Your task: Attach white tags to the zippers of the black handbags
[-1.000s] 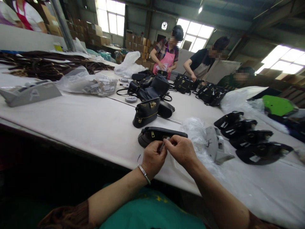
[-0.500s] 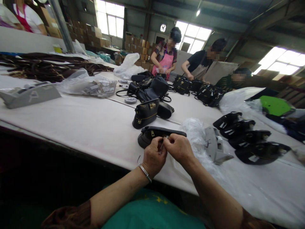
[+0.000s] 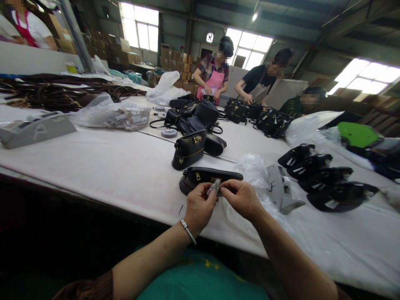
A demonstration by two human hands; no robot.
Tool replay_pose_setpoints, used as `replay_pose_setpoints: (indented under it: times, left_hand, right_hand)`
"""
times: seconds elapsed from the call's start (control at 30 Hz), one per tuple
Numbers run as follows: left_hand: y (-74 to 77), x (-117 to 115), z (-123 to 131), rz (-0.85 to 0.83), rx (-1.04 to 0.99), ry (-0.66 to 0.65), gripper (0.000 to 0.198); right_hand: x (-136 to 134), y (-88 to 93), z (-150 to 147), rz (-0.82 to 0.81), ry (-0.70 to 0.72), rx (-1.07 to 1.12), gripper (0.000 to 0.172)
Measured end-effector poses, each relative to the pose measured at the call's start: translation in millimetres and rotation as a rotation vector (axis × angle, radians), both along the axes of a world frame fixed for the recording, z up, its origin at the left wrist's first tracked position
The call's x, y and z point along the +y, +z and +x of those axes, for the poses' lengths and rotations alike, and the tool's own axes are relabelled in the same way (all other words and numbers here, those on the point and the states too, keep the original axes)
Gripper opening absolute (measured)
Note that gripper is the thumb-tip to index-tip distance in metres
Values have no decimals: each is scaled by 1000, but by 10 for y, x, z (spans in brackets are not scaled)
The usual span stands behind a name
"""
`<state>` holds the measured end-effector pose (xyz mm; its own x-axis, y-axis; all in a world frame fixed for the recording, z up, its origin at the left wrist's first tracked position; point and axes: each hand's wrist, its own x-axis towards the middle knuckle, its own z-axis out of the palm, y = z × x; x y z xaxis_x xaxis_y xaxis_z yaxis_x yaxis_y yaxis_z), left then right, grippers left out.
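Half a second ago my two hands were bunched tight together and hid what they held. Now they have eased slightly apart and lifted a touch, so a small silvery tab [image 3: 214, 186] shows between them. The work has stayed on the tab, just above the flat black bag [image 3: 200, 175], which has not moved. It lies on its side near the counter's [image 3: 109, 162] near edge, directly beyond my knuckles.

My left hand [image 3: 200, 206] is palm-in, wrist bent up, with a bracelet [image 3: 187, 230] on it. Its thumb and forefinger pinch the tab's lower end. My right hand [image 3: 242, 198] comes in from the right with the back up and its fingers curled in. Their tips are pressed together just beside the tab's upper end, though I cannot tell whether they grip it or only touch it. Both forearms rest low, crossing the near edge.

A second bag [image 3: 189, 150] stands upright just behind the flat one. Crumpled plastic [image 3: 254, 166] and a grey dispenser [image 3: 281, 189] lie to the right. Other people work at the far edge.
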<state>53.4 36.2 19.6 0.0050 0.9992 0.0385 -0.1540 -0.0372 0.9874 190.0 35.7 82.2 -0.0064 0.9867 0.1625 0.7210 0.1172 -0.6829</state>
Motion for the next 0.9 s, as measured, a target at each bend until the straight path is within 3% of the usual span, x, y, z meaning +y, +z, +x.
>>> replay_pose_setpoints:
  times: [0.2,0.37,0.6,0.9]
  left_hand:
    - [80,-24,10,-199,-184,-53,39]
    - [74,-43,-9,-259,-258,-72,40]
    - [97,-60,-25,-332,-372,-103,41]
    - [135,-125,-61,-394,-500,-161,34]
  right_hand:
    - [-38,-101,52,25,-7,67,20]
    - [-57,-210,47,-1,-64,143,18]
    - [-75,-368,7,-92,-114,449,21]
    - [-135,-412,-85,-26,-121,486,20]
